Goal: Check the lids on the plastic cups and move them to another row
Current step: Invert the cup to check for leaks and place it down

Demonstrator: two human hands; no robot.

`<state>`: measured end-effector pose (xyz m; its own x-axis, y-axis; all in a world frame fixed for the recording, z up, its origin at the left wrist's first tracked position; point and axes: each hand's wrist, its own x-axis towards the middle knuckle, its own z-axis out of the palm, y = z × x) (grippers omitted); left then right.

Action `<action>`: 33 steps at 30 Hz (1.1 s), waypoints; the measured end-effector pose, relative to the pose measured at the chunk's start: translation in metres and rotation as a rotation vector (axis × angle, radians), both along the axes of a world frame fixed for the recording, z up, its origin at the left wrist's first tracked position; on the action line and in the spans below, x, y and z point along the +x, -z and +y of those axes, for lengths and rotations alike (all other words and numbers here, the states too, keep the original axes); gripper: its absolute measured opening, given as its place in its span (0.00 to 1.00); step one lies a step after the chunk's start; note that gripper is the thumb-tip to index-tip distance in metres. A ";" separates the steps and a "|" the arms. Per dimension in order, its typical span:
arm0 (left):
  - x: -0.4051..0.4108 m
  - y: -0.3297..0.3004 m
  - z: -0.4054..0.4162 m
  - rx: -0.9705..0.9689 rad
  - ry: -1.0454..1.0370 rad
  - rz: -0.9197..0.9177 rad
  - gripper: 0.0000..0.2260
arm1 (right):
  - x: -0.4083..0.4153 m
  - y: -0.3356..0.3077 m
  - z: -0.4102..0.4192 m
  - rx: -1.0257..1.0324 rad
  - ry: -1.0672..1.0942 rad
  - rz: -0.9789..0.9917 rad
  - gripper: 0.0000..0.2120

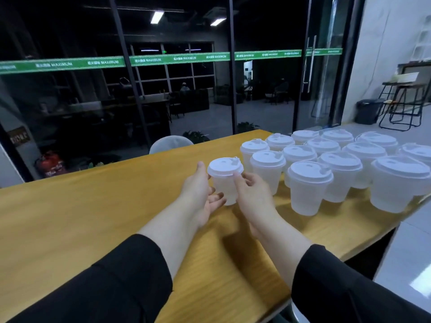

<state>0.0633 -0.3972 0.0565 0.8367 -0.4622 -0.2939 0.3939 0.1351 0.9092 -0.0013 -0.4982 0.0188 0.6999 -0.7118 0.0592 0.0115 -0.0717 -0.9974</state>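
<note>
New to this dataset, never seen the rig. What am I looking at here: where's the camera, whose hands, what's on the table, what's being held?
There is no robot: a person works bare-handed, and the single picture comes from a wide-angle camera on their head, looking forward and down. The left hand and right hand reach out from black sleeves over a wooden table. Between them stands one translucent plastic cup with a white lid, apart from the rest. The left hand's open fingers lie along its side; the right hand's fingertips touch it near the lid rim. To the right sits a cluster of lidded cups in rows. Behind is a glass wall.

Dim scene, soft overall blur, wide-angle bending at edges, faint shadows under forearms.
</note>
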 end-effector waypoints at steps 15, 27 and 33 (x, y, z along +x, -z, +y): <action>0.052 0.015 0.004 0.084 -0.030 -0.154 0.29 | 0.024 0.003 -0.012 0.386 -0.207 -0.112 0.08; 0.020 0.012 0.312 0.321 -0.727 -0.572 0.13 | 0.062 -0.038 0.224 0.279 -0.640 -0.072 0.13; -0.044 0.028 0.466 0.494 -1.012 -0.730 0.14 | 0.070 -0.022 0.410 0.266 -0.879 -0.049 0.12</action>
<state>0.0192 0.0687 0.0285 0.7812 0.4730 0.4076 -0.2756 -0.3246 0.9048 0.0687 -0.0878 0.0409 0.9966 0.0810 0.0135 -0.0043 0.2150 -0.9766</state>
